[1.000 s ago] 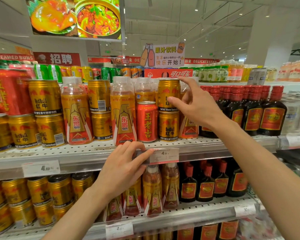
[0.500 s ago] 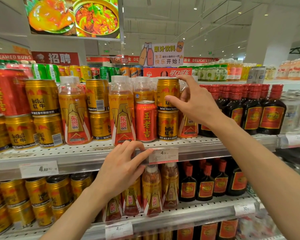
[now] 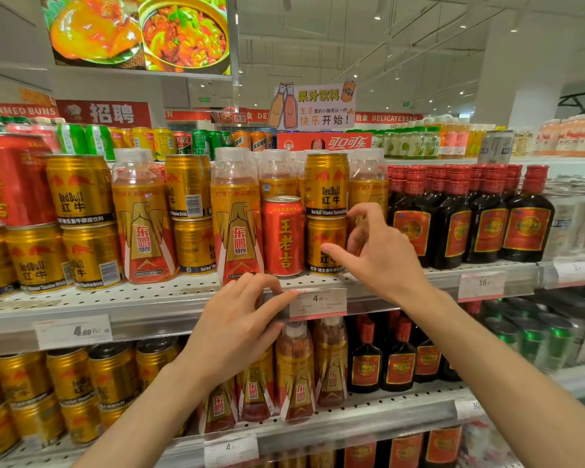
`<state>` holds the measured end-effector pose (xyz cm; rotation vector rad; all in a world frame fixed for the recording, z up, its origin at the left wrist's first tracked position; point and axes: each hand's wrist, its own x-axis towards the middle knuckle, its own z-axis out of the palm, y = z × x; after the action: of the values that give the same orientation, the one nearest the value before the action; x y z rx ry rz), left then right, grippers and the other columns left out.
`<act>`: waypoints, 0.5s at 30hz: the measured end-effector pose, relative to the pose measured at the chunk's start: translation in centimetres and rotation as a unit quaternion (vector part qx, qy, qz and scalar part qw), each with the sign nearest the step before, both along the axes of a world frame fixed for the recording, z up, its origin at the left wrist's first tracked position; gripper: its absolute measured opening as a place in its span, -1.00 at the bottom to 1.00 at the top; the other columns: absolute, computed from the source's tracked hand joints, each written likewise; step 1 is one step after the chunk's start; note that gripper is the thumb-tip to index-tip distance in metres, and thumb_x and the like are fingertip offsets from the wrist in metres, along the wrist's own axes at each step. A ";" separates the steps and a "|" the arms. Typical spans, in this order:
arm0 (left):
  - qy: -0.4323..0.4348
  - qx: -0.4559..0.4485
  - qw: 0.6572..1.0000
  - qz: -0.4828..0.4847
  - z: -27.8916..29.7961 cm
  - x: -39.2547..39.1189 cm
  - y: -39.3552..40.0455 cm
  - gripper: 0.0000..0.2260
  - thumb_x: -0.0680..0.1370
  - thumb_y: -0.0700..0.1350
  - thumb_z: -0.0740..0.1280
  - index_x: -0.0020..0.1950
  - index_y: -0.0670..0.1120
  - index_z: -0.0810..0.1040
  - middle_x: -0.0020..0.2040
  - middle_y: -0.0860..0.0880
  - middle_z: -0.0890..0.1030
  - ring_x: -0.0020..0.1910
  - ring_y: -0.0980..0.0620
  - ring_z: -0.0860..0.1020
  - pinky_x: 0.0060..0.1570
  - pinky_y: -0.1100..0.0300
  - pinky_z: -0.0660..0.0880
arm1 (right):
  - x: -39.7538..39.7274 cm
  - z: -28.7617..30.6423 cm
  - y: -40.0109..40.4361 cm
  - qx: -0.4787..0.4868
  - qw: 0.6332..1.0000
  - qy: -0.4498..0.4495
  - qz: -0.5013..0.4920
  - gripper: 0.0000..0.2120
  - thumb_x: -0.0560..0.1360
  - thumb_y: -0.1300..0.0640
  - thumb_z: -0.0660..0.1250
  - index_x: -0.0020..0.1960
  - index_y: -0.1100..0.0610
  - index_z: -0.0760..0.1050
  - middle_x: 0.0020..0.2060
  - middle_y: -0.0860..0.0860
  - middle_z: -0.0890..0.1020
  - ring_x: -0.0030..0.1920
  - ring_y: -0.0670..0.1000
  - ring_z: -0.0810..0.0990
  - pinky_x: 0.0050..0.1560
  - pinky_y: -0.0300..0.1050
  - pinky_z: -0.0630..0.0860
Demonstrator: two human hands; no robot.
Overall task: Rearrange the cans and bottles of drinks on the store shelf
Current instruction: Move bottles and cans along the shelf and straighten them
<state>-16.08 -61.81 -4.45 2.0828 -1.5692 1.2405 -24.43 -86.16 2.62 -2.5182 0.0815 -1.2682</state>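
At centre frame, a person's right hand [image 3: 382, 255] is hovering in front of two stacked gold Red Bull cans, fingers spread and curled, thumb reaching across the lower gold can [image 3: 325, 246]; whether any finger is touching it cannot be told. The upper gold can [image 3: 326, 185] is standing squarely on the lower one. Just left of the stack, a red metal herbal-tea can [image 3: 283, 236] is sitting on the white perforated metal shelf [image 3: 169, 295], flanked on its left by a clear plastic bottle with an orange-and-gold label [image 3: 237, 217]. The left hand [image 3: 238, 327] is resting below, fingers loosely parted against the shelf's front edge, its fingertips touching the white paper price tag [image 3: 318, 303]. Dark glass bottles with red caps [image 3: 470, 214] are lining the shelf toward the right of the frame.
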 end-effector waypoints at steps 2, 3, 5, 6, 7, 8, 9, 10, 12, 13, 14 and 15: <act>0.002 0.004 1.000 0.001 0.1 0.0 0.0 -0.61 0.52 -0.03 0.41 0.32 -0.10 0.60 0.17 -0.11 0.57 -0.03 -0.05 0.50 -0.13 0.04 0.55 | 0.2 -0.4 0.0 0.010 1.000 0.004 -0.017 -0.38 0.45 -0.29 0.42 0.33 0.03 0.33 -0.34 -0.13 0.57 -0.35 -0.18 0.57 -0.22 0.02 0.63; 0.001 0.006 1.000 0.001 0.1 0.0 0.0 -0.61 0.53 -0.02 0.41 0.33 -0.10 0.60 0.16 -0.11 0.57 -0.03 -0.05 0.50 -0.12 0.04 0.55 | 0.3 -0.4 -0.1 0.011 1.000 0.004 -0.021 -0.36 0.45 -0.31 0.41 0.35 0.03 0.34 -0.34 -0.14 0.58 -0.34 -0.18 0.57 -0.20 0.02 0.63; 0.001 0.009 1.000 0.001 0.2 0.0 0.1 -0.61 0.52 -0.03 0.44 0.33 -0.11 0.60 0.16 -0.10 0.57 -0.03 -0.04 0.49 -0.12 0.06 0.54 | 0.4 -0.4 -0.1 0.008 1.000 0.004 -0.022 -0.34 0.45 -0.33 0.39 0.37 0.04 0.34 -0.33 -0.15 0.58 -0.33 -0.18 0.57 -0.19 0.02 0.63; 0.002 0.010 1.000 0.003 0.2 0.0 0.1 -0.60 0.51 -0.04 0.47 0.33 -0.11 0.60 0.16 -0.10 0.57 -0.04 -0.04 0.49 -0.12 0.06 0.54 | 0.4 -0.4 -0.1 0.007 1.000 0.004 -0.022 -0.34 0.45 -0.33 0.39 0.37 0.04 0.34 -0.33 -0.15 0.58 -0.33 -0.18 0.58 -0.18 0.03 0.63; 0.003 0.011 1.000 0.005 0.3 -0.1 0.1 -0.58 0.50 -0.04 0.48 0.33 -0.11 0.60 0.15 -0.10 0.57 -0.04 -0.04 0.49 -0.13 0.07 0.54 | 0.4 -0.5 0.0 0.007 1.000 0.004 -0.023 -0.34 0.45 -0.33 0.39 0.37 0.04 0.34 -0.33 -0.15 0.58 -0.33 -0.18 0.58 -0.18 0.03 0.64; 0.002 0.012 1.000 0.008 0.3 -0.2 0.2 -0.58 0.49 -0.04 0.49 0.33 -0.11 0.60 0.15 -0.10 0.57 -0.04 -0.03 0.48 -0.13 0.08 0.54 | 0.4 -0.6 0.0 0.008 1.000 0.004 -0.024 -0.34 0.45 -0.33 0.38 0.37 0.04 0.33 -0.33 -0.14 0.58 -0.33 -0.18 0.58 -0.19 0.02 0.64; 0.001 0.013 1.000 0.010 0.3 -0.3 0.1 -0.57 0.48 -0.05 0.49 0.33 -0.11 0.60 0.15 -0.11 0.58 -0.03 -0.03 0.49 -0.13 0.09 0.54 | 0.4 -0.7 0.1 0.009 1.000 0.004 -0.026 -0.34 0.46 -0.33 0.38 0.38 0.04 0.33 -0.33 -0.14 0.58 -0.33 -0.18 0.57 -0.19 0.01 0.64; -0.002 0.014 1.000 0.013 0.3 -0.4 0.1 -0.57 0.48 -0.05 0.50 0.33 -0.11 0.60 0.15 -0.11 0.58 -0.03 -0.04 0.50 -0.13 0.09 0.54 | 0.4 -0.7 0.1 0.011 1.000 0.003 -0.027 -0.34 0.46 -0.32 0.38 0.38 0.04 0.33 -0.33 -0.14 0.57 -0.34 -0.18 0.57 -0.19 0.01 0.63; -0.011 0.013 1.000 0.025 0.2 -0.7 0.0 -0.56 0.46 -0.07 0.52 0.32 -0.12 0.61 0.14 -0.12 0.58 -0.03 -0.07 0.52 -0.16 0.06 0.57 | 0.4 -0.8 0.2 0.012 1.000 0.004 -0.026 -0.34 0.47 -0.31 0.38 0.39 0.04 0.33 -0.33 -0.14 0.57 -0.33 -0.18 0.57 -0.19 -0.01 0.63; -0.014 0.011 0.999 0.031 0.2 -0.8 -0.1 -0.56 0.45 -0.07 0.53 0.31 -0.12 0.61 0.13 -0.12 0.59 -0.03 -0.08 0.53 -0.17 0.04 0.58 | 0.4 -0.8 0.2 0.011 1.000 0.006 -0.023 -0.35 0.47 -0.31 0.37 0.39 0.04 0.33 -0.33 -0.14 0.58 -0.33 -0.19 0.57 -0.19 -0.01 0.63; -0.017 0.008 0.999 0.035 0.2 -0.9 -0.2 -0.56 0.44 -0.08 0.54 0.30 -0.13 0.61 0.12 -0.13 0.59 -0.04 -0.09 0.54 -0.18 0.03 0.58 | 0.3 -0.7 0.1 0.011 1.000 0.009 -0.019 -0.37 0.48 -0.31 0.36 0.39 0.03 0.34 -0.32 -0.14 0.58 -0.32 -0.19 0.58 -0.19 -0.01 0.63; -0.020 0.004 0.999 0.037 0.2 -0.9 -0.2 -0.56 0.43 -0.09 0.54 0.29 -0.13 0.61 0.12 -0.13 0.59 -0.04 -0.09 0.54 -0.18 0.02 0.58 | 0.2 -0.6 0.0 0.011 1.000 0.011 -0.014 -0.39 0.50 -0.30 0.35 0.39 0.02 0.35 -0.32 -0.15 0.59 -0.31 -0.19 0.58 -0.18 -0.01 0.63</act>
<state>-17.00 -62.04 -4.21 2.1529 -1.5292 1.3095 -24.28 -86.11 2.01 -2.5217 0.1357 -1.2442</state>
